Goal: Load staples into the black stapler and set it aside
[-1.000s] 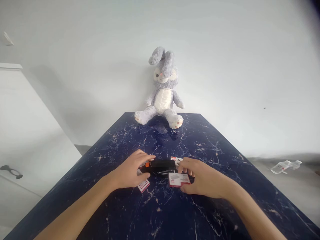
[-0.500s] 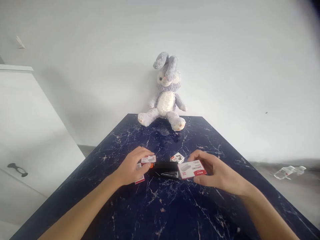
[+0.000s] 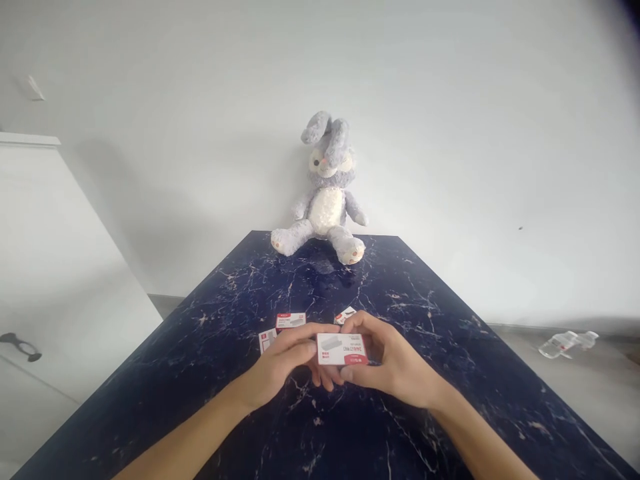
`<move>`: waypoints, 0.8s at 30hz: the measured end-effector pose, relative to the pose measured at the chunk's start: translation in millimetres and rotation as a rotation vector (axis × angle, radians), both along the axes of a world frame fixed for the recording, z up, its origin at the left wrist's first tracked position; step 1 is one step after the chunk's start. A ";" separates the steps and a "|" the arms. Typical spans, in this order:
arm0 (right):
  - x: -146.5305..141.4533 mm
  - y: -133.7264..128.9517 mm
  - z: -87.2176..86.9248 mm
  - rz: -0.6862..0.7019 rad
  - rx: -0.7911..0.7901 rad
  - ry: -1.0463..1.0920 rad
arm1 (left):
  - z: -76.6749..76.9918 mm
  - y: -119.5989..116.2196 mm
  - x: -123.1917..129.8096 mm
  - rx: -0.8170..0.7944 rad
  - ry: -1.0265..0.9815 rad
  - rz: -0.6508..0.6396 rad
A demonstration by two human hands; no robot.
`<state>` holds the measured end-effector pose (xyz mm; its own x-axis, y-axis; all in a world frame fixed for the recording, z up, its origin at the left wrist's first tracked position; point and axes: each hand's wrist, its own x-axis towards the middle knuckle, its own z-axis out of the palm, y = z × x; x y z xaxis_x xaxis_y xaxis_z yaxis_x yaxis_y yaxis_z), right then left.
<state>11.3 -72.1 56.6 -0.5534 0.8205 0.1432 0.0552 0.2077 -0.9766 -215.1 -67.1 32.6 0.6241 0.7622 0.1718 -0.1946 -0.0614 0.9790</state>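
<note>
A white and red box of staples [image 3: 342, 349] is held above the table between my two hands. My right hand [image 3: 395, 360] grips its right end, thumb below and fingers behind. My left hand [image 3: 295, 357] is closed at the other end, its thumb at the box's left edge and its fingertips showing underneath. Just beyond my left hand lie two more small white and red boxes, one a staples box [image 3: 291, 321] and one a partly covered box [image 3: 267, 339]. Behind my right fingers sits a small white box [image 3: 345, 315] with a dark picture, partly hidden.
A grey plush rabbit [image 3: 327, 200] sits at the far end of the dark blue marbled table [image 3: 320, 433], against the wall. At left stands a white cabinet [image 3: 60, 267] with a dark handle. A clear plastic bottle [image 3: 565, 343] lies on the floor at right.
My left hand has left the boxes on the left and come to the staples box. My right hand has brought that box leftward. The black object between my hands is now hidden.
</note>
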 end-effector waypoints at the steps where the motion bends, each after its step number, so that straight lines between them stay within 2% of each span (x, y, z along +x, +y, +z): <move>1: 0.2 0.1 -1.3 -0.018 0.002 -0.011 | 2.7 1.1 -1.2 0.038 0.049 0.021; 5: 1.4 2.4 -5.8 -0.048 0.001 0.022 | 6.5 3.0 -7.5 0.169 0.223 0.182; 9: 4.0 8.8 -8.5 -0.164 0.035 -0.054 | -0.8 6.9 -17.9 0.370 0.427 0.390; 11: 4.4 11.3 -9.3 -0.198 0.055 -0.095 | -5.1 9.6 -22.5 0.436 0.479 0.451; 17: -0.2 9.2 -10.8 -0.186 0.111 -0.122 | -11.3 11.5 -24.7 0.477 0.457 0.525; 24: 2.1 10.3 -12.0 -0.212 0.331 -0.201 | -1.6 7.5 -29.5 0.542 0.474 0.544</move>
<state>13.4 -61.8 44.5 -0.4212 0.8470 0.3244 0.3126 0.4713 -0.8247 -244.6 -59.6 31.0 0.2980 0.8623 0.4095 0.4130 -0.5032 0.7591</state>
